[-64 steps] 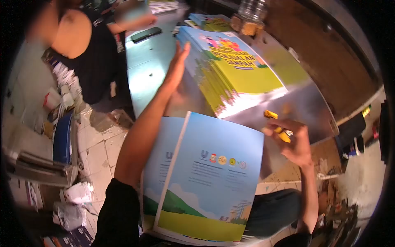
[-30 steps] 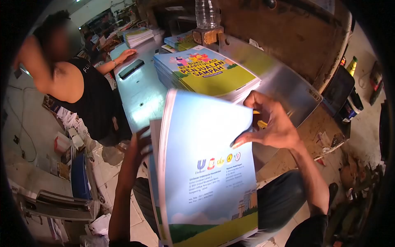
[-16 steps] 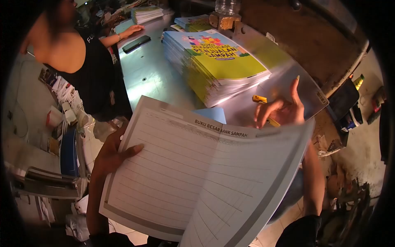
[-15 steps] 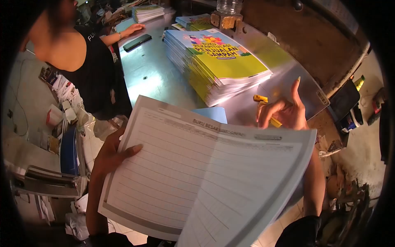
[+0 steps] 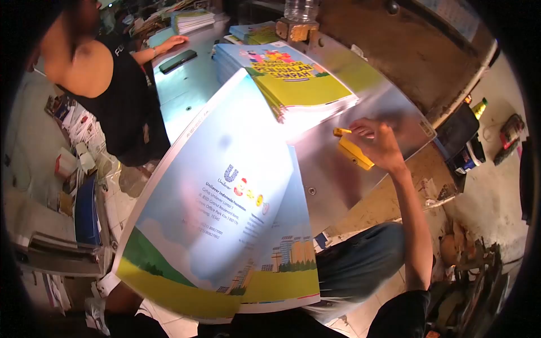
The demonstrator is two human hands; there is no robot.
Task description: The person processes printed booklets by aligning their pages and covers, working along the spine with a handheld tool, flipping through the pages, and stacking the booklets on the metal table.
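A booklet (image 5: 225, 169) is tilted up in front of me, its blue, green and yellow back cover with printed logos facing me. My left hand (image 5: 123, 297) is at its lower left corner; the booklet hides the fingers, but no other support for it shows. On the metal tabletop, a yellow tool (image 5: 355, 155), possibly a stapler, lies beside my right hand (image 5: 383, 145). The right fingers are loosely bent and apart near its upper end, with nothing visibly held; contact is unclear. Behind the raised booklet stands a thick stack of matching booklets (image 5: 310, 84).
Across the metal table (image 5: 394, 107), a person (image 5: 121, 101) in black rests a hand near a dark phone (image 5: 178, 61). More booklets (image 5: 193, 21) lie at the far end. A clear jar (image 5: 301, 10) stands on a wooden block, and paper scraps (image 5: 87, 132) clutter the left floor.
The booklet has turned from its open ruled pages to its back cover. My left hand has dropped behind it. My right hand has drawn slightly away from the yellow tool, and the view has shifted.
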